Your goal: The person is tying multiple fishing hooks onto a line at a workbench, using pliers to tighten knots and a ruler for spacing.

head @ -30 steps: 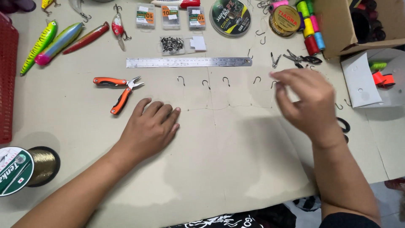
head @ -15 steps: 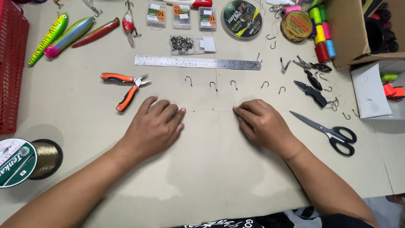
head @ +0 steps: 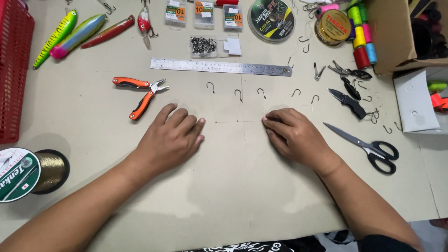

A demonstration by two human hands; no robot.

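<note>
- Two bare hands lie flat, palms down, on pale cardboard bench (head: 224,196); left hand (head: 170,140) & right hand (head: 296,135) each w/ grip empty, fingers spread loose, holding nothing.
- Nearest things: row of five small dark metal fish hooks (head: 262,93) just beyond fingertips, well apart from each other, none touched.
- Handling, as judged: hooks light, stiff, sharp-tipped, prob. slippery; best pinched at shank, away from barb.
- Steel ruler (head: 220,66) lies past the hooks.
- Orange-handled pliers (head: 140,91) near left hand; black-handled scissors (head: 366,145) & black folding knife (head: 347,102) near right.
- Nothing stands between hands & hooks; loose extra hooks by the knife could snag a sleeve.
</note>
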